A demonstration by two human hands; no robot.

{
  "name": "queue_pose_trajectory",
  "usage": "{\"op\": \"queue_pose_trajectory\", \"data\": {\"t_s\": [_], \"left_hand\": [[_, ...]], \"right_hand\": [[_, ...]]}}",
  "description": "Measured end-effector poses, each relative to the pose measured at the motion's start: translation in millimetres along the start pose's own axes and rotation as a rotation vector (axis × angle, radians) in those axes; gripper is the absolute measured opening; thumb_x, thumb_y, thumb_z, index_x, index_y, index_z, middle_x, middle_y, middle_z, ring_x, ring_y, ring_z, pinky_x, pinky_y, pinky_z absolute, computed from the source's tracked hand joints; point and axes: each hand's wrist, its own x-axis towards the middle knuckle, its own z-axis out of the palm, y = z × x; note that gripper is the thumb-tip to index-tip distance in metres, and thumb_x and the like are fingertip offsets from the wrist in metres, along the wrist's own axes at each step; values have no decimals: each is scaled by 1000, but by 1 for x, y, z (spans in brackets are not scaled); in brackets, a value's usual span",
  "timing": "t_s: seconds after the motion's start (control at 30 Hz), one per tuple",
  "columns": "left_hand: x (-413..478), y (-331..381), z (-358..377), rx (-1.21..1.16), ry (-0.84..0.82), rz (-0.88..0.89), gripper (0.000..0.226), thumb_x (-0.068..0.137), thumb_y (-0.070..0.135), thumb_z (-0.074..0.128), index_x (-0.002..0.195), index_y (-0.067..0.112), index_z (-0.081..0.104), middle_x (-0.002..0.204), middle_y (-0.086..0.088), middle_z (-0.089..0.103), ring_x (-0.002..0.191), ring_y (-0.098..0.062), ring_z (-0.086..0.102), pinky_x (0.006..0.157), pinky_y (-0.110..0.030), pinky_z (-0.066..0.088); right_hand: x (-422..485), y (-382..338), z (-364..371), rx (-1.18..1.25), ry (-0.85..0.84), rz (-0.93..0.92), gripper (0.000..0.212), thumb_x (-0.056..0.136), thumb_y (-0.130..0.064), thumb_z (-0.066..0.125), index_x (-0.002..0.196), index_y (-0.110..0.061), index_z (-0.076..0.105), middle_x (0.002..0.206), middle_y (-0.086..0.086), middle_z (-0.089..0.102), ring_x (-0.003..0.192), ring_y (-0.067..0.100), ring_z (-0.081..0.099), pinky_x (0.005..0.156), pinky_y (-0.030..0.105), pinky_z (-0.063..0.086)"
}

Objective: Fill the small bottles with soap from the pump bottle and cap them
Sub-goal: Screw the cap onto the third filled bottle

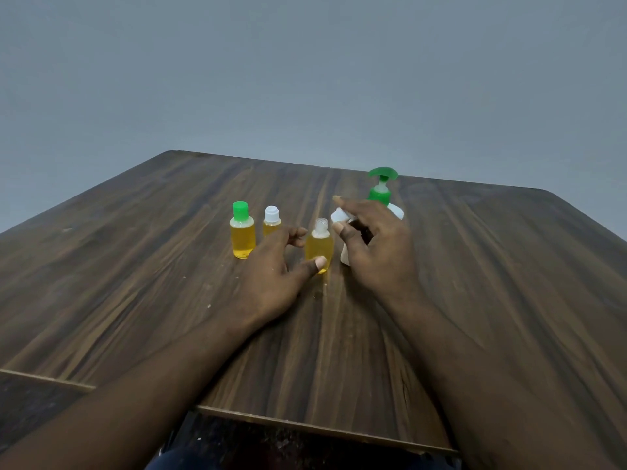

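Left hand [268, 266] reaches forward from a forearm laid low over the dark wood-grain surface [135, 266], palm turned inward. Its thumb tip sits on the lower front of the uncapped small clear bottle of yellow soap [319, 245]. The curled fingers [297, 236] close in at the bottle's left side, so it has hold of the bottle. Finger contact at the back is hidden.

Right hand [376, 252] is raised just right of that bottle, back of the hand toward the camera. Index finger and thumb pinch a small white cap [340, 215]. The cap is off the bottle, just above and to the right of the open neck, not touching it. The other fingers are loosely bent.

The uncapped bottle stands upright near the middle of the surface, filled almost to the shoulder.

White pump bottle with green pump head [383, 176] stands upright directly behind the right hand. The hand blocks most of its body, so only the top right shoulder and a lower left corner show.

Left of the hands: small clear bottle with green cap [242, 232], upright and full of yellow soap. Just right of it is a small clear bottle with white cap [271, 218], with its lower half hidden behind the left hand's fingers.

Plain grey wall [305, 62] behind.
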Motion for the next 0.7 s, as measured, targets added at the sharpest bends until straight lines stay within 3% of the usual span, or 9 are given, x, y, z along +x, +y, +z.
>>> {"op": "queue_pose_trajectory", "data": {"t_s": [0.1,0.23,0.4,0.57,0.7], "left_hand": [[6,0,4,52,-20,-1,58,85,41,81,136,26,57,126,16,64,114,0,56,81,-13,39],[17,-1,8,42,-83,-36,52,85,42,81,130,27,61,122,12,69,113,-6,62,82,-22,46],[23,-5,11,59,-142,-21,42,89,39,76,128,28,64,117,11,71,108,-9,64,92,-39,55],[24,-7,12,54,-126,-15,42,91,35,76,130,25,64,118,8,71,108,-10,64,89,-35,54],[23,-7,13,90,-137,5,42,91,37,75,129,26,63,114,9,72,102,-9,64,85,-37,55]], "right_hand": [[-3,-2,9,23,-33,83,39,89,-11,79,126,-23,72,103,-20,69,88,-2,65,80,17,54],[0,-4,14,-38,-27,109,28,89,-19,78,116,-24,75,101,-19,71,77,6,65,73,31,58],[-1,-1,17,-69,-88,107,28,90,-21,78,117,-27,77,99,-17,73,73,4,61,70,23,53],[-1,0,19,1,-124,168,25,90,-19,77,115,-24,78,93,-18,73,68,4,60,68,16,47],[-2,-2,19,109,-102,229,21,94,-19,73,114,-22,79,97,-14,77,76,6,68,72,25,56]]}}
